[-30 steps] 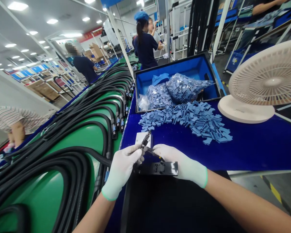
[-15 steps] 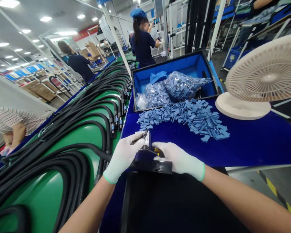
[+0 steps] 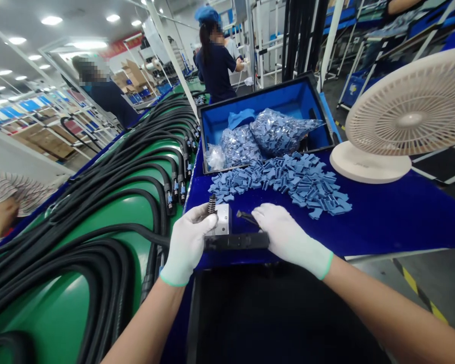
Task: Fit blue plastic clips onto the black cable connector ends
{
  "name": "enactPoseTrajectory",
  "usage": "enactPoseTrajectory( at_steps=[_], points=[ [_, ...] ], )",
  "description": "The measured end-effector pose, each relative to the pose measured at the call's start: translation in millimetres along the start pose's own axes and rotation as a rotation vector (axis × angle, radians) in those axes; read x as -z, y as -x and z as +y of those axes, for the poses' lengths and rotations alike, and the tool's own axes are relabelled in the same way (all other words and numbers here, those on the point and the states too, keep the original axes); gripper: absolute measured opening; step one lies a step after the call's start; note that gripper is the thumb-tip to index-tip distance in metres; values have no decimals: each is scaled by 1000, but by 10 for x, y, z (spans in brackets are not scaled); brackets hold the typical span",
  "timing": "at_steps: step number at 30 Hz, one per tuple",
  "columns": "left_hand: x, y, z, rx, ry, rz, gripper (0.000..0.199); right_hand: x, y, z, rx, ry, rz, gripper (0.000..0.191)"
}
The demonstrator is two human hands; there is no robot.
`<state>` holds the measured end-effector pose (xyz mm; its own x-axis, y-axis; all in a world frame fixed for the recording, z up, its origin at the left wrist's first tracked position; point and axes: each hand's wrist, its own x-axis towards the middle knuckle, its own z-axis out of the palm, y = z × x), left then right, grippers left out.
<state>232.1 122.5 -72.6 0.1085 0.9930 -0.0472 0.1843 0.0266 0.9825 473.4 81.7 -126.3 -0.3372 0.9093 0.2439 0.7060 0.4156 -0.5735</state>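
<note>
My left hand (image 3: 191, 237), in a white glove, is closed around the end fitting (image 3: 212, 205) of a black hose. The fitting's dark ribbed tip points up between thumb and fingers. Just right of it stands a silver metal block (image 3: 223, 219), and a black bar (image 3: 235, 241) runs in front of the block. My right hand (image 3: 282, 225), also gloved, grips a dark hand tool (image 3: 246, 217) whose narrow tip points left, apart from the fitting. The fingers hide most of the tool, so its exact kind is unclear.
Loose blue plastic clips (image 3: 299, 182) lie heaped beyond my hands. Behind them a blue bin (image 3: 307, 101) holds bagged clips. A beige fan (image 3: 405, 121) stands at right. Black hoses (image 3: 136, 177) cover the green conveyor (image 3: 72, 298) at left. Several people are nearby.
My right hand has drawn back to the right with the tool, away from the fitting. In my left hand the fitting has turned more upright. The view has shifted slightly.
</note>
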Motion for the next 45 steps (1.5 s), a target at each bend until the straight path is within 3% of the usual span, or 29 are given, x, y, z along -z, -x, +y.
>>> enactPoseTrajectory(
  at_steps=[2, 4, 6, 8, 11, 17, 20, 25, 27, 30, 31, 32, 33, 35, 37, 38, 40, 41, 45],
  points=[
    [-10, 36, 16, 11, -18, 9, 52, -9, 84, -15, -33, -122, 38, 59],
    [-29, 86, 58, -37, -139, -33, 44, -63, 145, -76, -44, -446, -7, 70],
    [-47, 136, 91, -153, -310, -146, 34, -125, 175, -165, -104, -778, -23, 60],
    [-58, 170, 94, -262, -417, -317, 28, -170, 175, -251, -199, -961, 11, 51],
    [-66, 194, 52, -320, -489, -480, 25, -201, 135, -328, -306, -1058, 23, 55],
    [-80, 233, -47, -369, -569, -537, 20, -211, 62, -293, -315, -1176, -109, 65],
    [-66, 159, -105, -346, -528, -580, 23, -208, 76, -290, -284, -1142, -127, 56],
    [-61, -24, -121, -60, -378, -541, 106, -222, 100, -348, -288, -1220, -85, 40],
    [-80, 30, -100, -94, -434, -435, 95, -224, 96, -357, -309, -1262, -44, 40],
    [-111, 255, -127, -158, -470, -175, 29, -239, 117, -377, -338, -1319, 224, 43],
    [-111, 333, -160, -97, -384, -152, 23, -249, 130, -389, -330, -1332, 320, 44],
    [-100, 393, -202, 1, -226, -158, 30, -256, 139, -399, -306, -1331, 367, 46],
    [-76, 431, -246, 103, -10, -153, 37, -258, 134, -401, -257, -1315, 331, 48],
    [19, 429, -318, 223, 470, -44, 39, -236, 50, -359, -80, -1215, 8, 43],
    [158, 345, -339, 196, 799, 128, 26, -182, -171, -239, 66, -922, -311, 31],
    [232, 288, -326, 157, 865, 181, 21, -155, -332, -156, 90, -719, -380, 26],
    [356, 168, -261, 80, 841, 191, 22, -133, -708, 15, 1, -194, -226, 34],
    [398, 110, -216, 40, 777, 178, 23, -145, -899, 88, -42, -54, -179, 36],
    [424, -113, -13, -129, 449, 204, 27, -311, -1465, 221, -117, 187, -211, 31]
  ],
)
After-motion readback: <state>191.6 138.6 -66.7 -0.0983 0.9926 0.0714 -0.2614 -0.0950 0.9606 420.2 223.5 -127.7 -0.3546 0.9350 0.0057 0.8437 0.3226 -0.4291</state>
